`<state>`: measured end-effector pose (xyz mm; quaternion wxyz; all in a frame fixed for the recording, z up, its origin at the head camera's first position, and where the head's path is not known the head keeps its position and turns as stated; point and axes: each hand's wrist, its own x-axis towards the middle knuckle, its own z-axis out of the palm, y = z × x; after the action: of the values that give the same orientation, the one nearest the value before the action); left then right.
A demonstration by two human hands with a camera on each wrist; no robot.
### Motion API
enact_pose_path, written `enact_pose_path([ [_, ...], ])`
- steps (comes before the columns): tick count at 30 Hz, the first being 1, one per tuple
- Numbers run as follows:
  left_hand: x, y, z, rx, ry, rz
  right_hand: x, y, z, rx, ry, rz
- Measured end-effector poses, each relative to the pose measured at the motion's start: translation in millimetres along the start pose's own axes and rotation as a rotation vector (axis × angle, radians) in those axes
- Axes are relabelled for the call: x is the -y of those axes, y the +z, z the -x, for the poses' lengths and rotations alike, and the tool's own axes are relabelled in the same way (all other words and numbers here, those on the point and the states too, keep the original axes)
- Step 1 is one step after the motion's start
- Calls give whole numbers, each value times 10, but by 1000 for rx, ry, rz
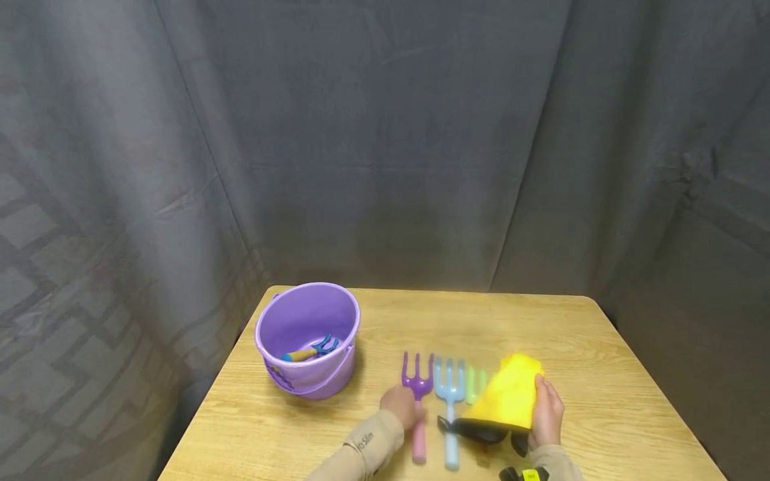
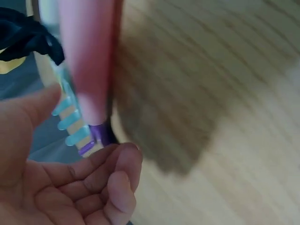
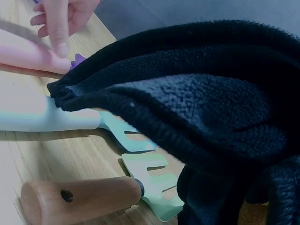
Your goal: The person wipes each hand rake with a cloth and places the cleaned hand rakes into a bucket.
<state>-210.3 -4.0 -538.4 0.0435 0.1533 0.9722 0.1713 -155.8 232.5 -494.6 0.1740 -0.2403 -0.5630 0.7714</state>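
Observation:
A purple garden fork (image 1: 418, 384) with a pink handle lies on the table. My left hand (image 1: 400, 406) is at its handle, thumb and fingers apart on either side of it; in the left wrist view the fingers (image 2: 126, 173) are loosely bent beside the handle (image 2: 89, 61). My right hand (image 1: 546, 411) grips a yellow fabric piece (image 1: 508, 394), its black fleecy lining (image 3: 187, 103) filling much of the right wrist view. Under and beside it lie a light blue fork (image 1: 450, 387) and a green fork (image 3: 154, 183) with a wooden handle (image 3: 84, 197).
A purple bucket (image 1: 351, 377) stands at the table's left, holding a small blue fork (image 1: 325, 345) with a yellow handle. Grey curtains (image 1: 385, 147) hang behind and beside the wooden table (image 1: 469, 317). A black item with a yellow-green label (image 1: 531, 475) shows at the bottom edge.

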Motion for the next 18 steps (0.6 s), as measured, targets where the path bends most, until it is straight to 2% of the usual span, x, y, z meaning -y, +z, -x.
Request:
enact_pose_path([
  [5,1,4,32,69,-8,-20,-38,-14,-8,-2,6,9],
  [13,-7,7,33,87,-24,-17,-39,-18,5,-4,0,34],
  [18,16,40,15,103,-53,30,-44,5,16,-22,-18,16],
])
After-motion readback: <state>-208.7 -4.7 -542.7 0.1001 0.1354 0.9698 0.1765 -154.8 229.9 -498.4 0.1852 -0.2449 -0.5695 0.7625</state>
